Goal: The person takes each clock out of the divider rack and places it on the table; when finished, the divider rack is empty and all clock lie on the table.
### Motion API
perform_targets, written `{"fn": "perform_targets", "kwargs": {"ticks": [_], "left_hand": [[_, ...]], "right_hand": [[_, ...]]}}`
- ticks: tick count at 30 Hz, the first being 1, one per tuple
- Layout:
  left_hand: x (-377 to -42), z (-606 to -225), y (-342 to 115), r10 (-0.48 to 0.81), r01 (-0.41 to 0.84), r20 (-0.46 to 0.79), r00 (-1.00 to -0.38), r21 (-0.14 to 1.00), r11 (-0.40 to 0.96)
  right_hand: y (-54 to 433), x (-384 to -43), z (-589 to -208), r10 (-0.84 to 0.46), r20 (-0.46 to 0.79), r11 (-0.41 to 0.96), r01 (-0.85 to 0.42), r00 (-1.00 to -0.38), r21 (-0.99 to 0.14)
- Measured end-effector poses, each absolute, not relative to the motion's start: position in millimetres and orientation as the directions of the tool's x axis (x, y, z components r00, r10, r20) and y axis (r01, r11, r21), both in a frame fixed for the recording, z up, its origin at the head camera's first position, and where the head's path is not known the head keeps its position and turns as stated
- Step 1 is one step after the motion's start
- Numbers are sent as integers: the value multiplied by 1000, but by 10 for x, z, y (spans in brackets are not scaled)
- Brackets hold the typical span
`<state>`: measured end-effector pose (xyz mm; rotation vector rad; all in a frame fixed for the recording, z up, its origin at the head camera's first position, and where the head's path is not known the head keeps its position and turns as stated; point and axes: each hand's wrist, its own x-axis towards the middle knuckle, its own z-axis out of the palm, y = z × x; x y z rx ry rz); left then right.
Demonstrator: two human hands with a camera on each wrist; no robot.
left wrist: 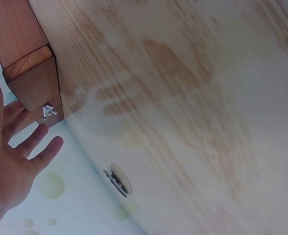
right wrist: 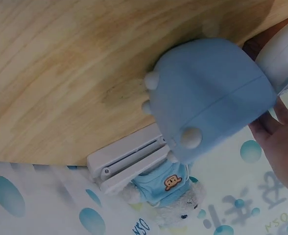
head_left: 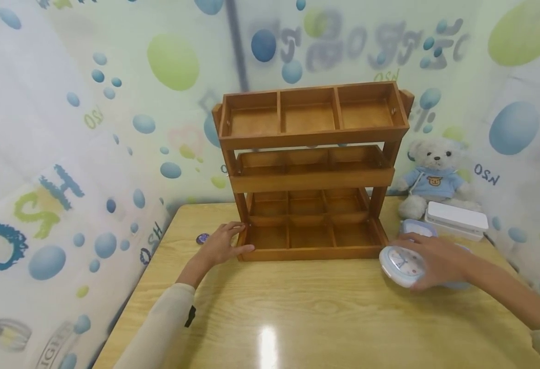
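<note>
My left hand touches the lower left corner of a brown wooden three-tier shelf, thumb along its front. In the left wrist view the fingers spread loosely beside its wooden end, near a metal wing nut. At the shelf's lower right corner my right hand grips a round white and pale blue alarm clock. The right wrist view shows only part of the clock. Close by stands a rounded blue object with white knobs, mostly hidden behind the hand in the head view.
A white teddy bear in a blue hoodie sits at the back right. Before it lie a white stapler-like object and a pale blue-grey item. A small dark round object lies left of the shelf. Patterned walls border the table.
</note>
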<state>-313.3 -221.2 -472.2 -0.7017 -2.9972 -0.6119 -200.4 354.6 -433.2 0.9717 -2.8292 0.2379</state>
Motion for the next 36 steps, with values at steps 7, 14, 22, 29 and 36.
{"fn": "perform_targets", "kwargs": {"ticks": [7, 14, 22, 29, 36], "left_hand": [[-3130, -4704, -2240, 430, 437, 103, -897, 365, 822], [-3116, -4709, -2237, 432, 436, 100, -896, 373, 819], [-3105, -4714, -2224, 423, 422, 84, -902, 374, 826], [-3084, -4711, -2231, 430, 433, 97, -897, 381, 817], [-3060, -4722, -2249, 443, 454, 125, -888, 401, 796]], "right_hand": [[3533, -1985, -4478, -629, 226, 754, -655, -743, -55], [3533, -1969, -4600, -650, 241, 749, -662, -721, 41], [3531, -1959, -4647, -619, 201, 774, -633, -760, -13], [3555, -1975, -4693, -624, 225, 766, -642, -748, -10], [3537, -1971, -4648, -605, 209, 781, -624, -768, -33]]}}
